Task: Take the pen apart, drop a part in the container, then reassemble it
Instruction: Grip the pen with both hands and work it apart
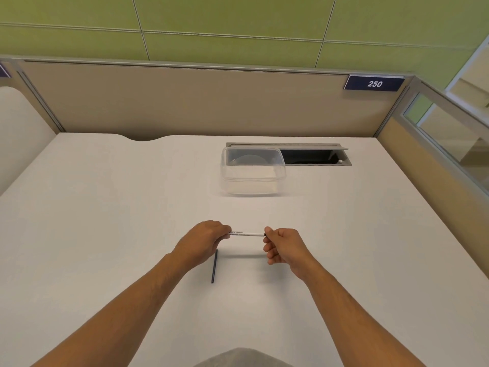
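Note:
A thin white pen barrel [247, 233] with small dark print is held level above the white desk [105, 207], between both hands. My left hand [202, 241] pinches its left end. My right hand [284, 246] pinches its dark right end between thumb and forefinger. A thin dark rod [214, 266], the pen's inner part, lies on the desk just below my left hand, pointing roughly toward me. The clear plastic container [252, 170] stands farther back, a little right of centre, with nothing visible inside it.
An open cable slot [315, 156] with a raised flap is cut into the desk behind the container. Beige partition walls [185, 102] close off the back and right sides. A sign reading 250 [374, 83] hangs at the back right.

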The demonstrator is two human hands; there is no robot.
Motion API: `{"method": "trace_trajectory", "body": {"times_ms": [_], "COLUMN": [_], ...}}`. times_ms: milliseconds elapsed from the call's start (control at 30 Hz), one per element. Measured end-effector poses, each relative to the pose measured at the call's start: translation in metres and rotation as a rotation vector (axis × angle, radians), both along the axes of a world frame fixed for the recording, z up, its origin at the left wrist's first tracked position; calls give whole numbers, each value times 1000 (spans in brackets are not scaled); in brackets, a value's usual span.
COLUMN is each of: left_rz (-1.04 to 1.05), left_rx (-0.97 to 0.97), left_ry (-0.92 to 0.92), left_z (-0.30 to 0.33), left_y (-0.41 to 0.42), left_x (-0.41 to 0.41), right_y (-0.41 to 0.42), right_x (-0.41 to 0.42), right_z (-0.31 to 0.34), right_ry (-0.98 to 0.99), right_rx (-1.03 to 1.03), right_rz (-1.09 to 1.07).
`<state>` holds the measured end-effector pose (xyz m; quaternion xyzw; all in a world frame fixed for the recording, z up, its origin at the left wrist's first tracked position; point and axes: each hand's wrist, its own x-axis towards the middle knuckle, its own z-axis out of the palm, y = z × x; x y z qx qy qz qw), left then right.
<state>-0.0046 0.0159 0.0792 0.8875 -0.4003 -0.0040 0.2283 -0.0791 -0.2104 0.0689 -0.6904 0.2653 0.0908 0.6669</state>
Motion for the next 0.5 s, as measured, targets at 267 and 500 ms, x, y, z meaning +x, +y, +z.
{"method": "trace_trajectory", "body": {"times_ms": [267,500], "left_rz": [2,10], "left_rx": [3,8], "left_ry": [10,16], "left_z": [-5,-7], "left_y": [1,1], "left_x": [0,-1], "right_y": [0,-1], "right_x": [0,0], "right_z": [-1,0], "right_ry": [-94,-55], "right_rx": [-19,85], "right_rz": [-3,-17]}}
